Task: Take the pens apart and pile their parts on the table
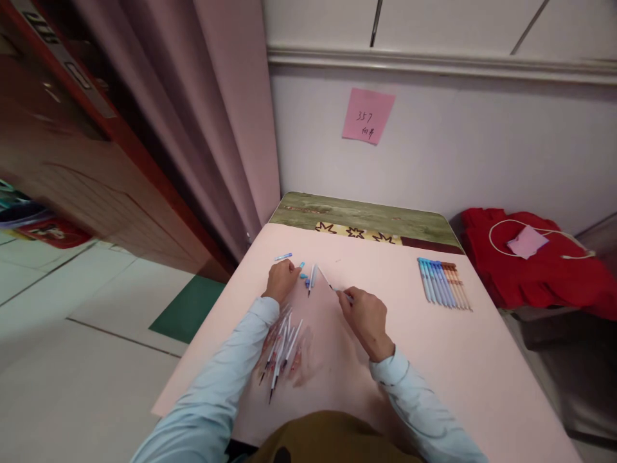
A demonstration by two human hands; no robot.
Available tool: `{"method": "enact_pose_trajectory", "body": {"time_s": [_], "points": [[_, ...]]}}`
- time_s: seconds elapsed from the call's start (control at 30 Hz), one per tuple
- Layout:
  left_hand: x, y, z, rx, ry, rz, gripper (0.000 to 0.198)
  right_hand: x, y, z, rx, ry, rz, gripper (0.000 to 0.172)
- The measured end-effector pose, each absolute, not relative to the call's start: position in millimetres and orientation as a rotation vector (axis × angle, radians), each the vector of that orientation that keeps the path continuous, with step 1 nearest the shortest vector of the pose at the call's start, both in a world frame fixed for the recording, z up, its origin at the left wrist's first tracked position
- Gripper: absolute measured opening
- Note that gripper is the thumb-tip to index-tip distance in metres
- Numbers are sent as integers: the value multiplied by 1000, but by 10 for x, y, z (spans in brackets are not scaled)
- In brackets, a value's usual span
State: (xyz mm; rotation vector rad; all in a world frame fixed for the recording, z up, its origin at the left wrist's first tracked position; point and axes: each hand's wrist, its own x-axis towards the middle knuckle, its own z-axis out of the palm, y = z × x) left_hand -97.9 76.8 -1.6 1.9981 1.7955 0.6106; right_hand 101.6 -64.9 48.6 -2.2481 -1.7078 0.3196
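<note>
My left hand (282, 281) is closed in a pinch near the table's far left part, with a small light-blue pen part (301, 265) at its fingertips. My right hand (365, 315) is closed around a pen piece; a bit of blue shows by its fingers, and a thin white refill (324, 276) points out from it, up and to the left. Between the hands lie a white refill (311, 280) and small blue pen parts (307, 283). Beside my left forearm rests a loose pile of white refills (282, 347) with dark tips, over some transparent, reddish pieces.
A row of blue, purple and brown pens (443, 283) lies on the pink-covered table (414, 386) at the right. One blue pen part (283, 256) lies beyond my left hand. A red cloth (554, 283) with a white cable is at the right; a wooden door (120, 186) stands left.
</note>
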Motion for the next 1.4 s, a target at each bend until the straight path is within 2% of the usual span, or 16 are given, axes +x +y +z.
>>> {"method": "enact_pose_trajectory", "body": {"time_s": [0.2,0.33,0.53,0.8,1.1,1.3,1.4], "points": [[-1102,863,56,2030,1834,601,19,1102,-741,340,-2164,-1657,466,31],[-1148,979,66,2022,1842,604,20,1044,-470,235,-2078,-1590,434,26],[-1258,1105,19,2011,2001,585,27,819,-89,165,-1999,-1509,565,31],[-1385,1026,-67,1958,1957,467,28,934,-260,-38,-1851,-1417,689,24],[-1422,911,-57,1754,1979,422,25,992,-356,-51,-1836,-1423,678,23],[-1503,810,39,1765,1950,358,11,904,-378,35,-1885,-1563,550,16],[-1468,739,69,1799,1916,317,18,719,-412,90,-1820,-1770,559,14]]}}
